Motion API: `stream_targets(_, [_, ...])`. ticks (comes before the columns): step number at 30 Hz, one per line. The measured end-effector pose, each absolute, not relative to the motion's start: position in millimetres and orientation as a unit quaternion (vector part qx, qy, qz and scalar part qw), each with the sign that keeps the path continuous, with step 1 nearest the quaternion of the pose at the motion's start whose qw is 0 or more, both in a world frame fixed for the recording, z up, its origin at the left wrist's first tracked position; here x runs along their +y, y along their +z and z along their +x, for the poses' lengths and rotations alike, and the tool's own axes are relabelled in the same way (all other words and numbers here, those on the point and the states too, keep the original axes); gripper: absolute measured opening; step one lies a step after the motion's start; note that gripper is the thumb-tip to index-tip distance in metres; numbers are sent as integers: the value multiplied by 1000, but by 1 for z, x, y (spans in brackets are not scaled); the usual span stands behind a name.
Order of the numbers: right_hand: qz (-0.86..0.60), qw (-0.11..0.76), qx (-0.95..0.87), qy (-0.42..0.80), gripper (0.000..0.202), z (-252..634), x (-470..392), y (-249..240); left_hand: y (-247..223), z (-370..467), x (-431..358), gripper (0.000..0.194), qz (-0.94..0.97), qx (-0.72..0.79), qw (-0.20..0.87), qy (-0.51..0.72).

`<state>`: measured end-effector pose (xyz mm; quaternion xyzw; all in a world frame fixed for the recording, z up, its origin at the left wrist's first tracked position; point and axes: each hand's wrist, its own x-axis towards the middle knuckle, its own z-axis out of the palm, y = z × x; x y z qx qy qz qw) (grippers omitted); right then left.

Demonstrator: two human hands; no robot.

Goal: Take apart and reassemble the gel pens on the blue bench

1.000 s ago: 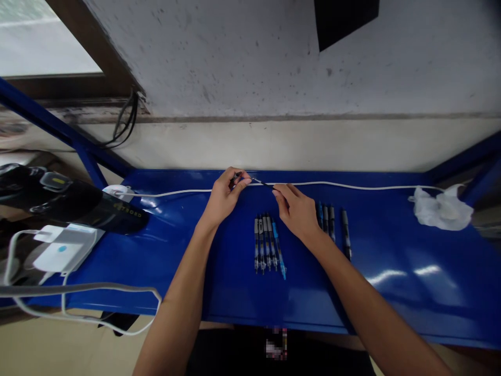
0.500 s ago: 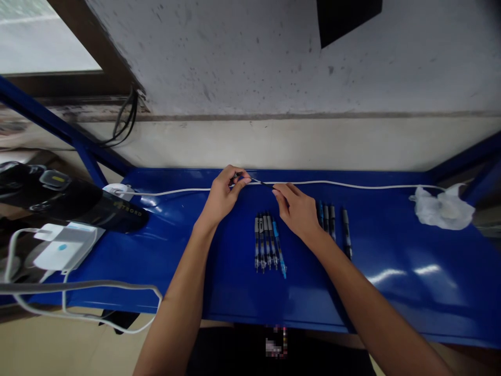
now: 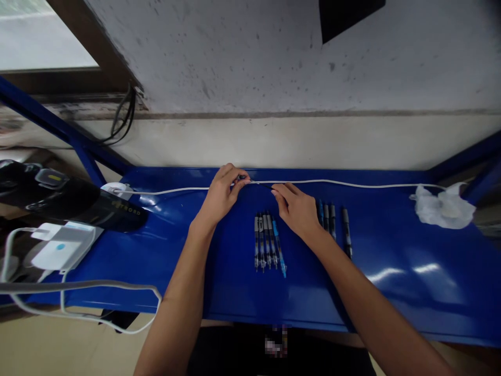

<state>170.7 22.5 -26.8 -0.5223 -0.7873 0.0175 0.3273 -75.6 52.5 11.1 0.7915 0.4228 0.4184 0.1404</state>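
Observation:
My left hand (image 3: pixel 219 196) is closed, thumb and fingers pinching a dark pen barrel (image 3: pixel 241 178) that is mostly covered by them. From its clear end a thin dark pen refill (image 3: pixel 266 186) stretches across to my right hand (image 3: pixel 296 209), whose fingertips are closed on the other end. Whether the refill sits inside the barrel is too small to tell. Below and between the hands lies a row of several grey-and-black pens (image 3: pixel 264 240), with a light blue pen (image 3: pixel 279 248) slanted at its right side. More pens (image 3: pixel 332 219) lie partly hidden behind my right wrist.
A single pen (image 3: pixel 346 232) lies right of the forearm on the blue table (image 3: pixel 391 245). A white cable (image 3: pixel 352 185) runs along the back to a crumpled plastic bag (image 3: pixel 444 207). A black bottle (image 3: pixel 78 201) and a white power adapter (image 3: pixel 64 248) are at left.
The hands stay almost in place, with the left hand shifted very slightly left. Less of the dark refill shows between them. The pens on the table are unmoved.

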Motion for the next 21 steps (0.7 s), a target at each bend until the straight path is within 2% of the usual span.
stream_targets(5, [-525, 309, -793, 11, 39, 171, 22, -26, 10, -76, 52, 14, 814, 417, 107, 390])
stream_targets(9, [-519, 309, -797, 18, 38, 171, 22, -26, 11, -71, 48, 15, 807, 416, 135, 396])
stream_targets(12, [-517, 331, -789, 28, 38, 171, 22, -25, 12, -62, 48, 31, 723, 439, 206, 493])
stream_targets(15, [-511, 352, -784, 37, 39, 171, 21, -24, 10, -54, 52, 50, 572, 427, 331, 617])
stream_targets(18, [-498, 358, -789, 42, 37, 170, 19, -22, 6, -50, 54, 60, 498, 389, 450, 631])
stream_targets(21, [-490, 349, -798, 41, 37, 168, 18, -22, 2, -44, 53, 62, 467, 380, 506, 617])
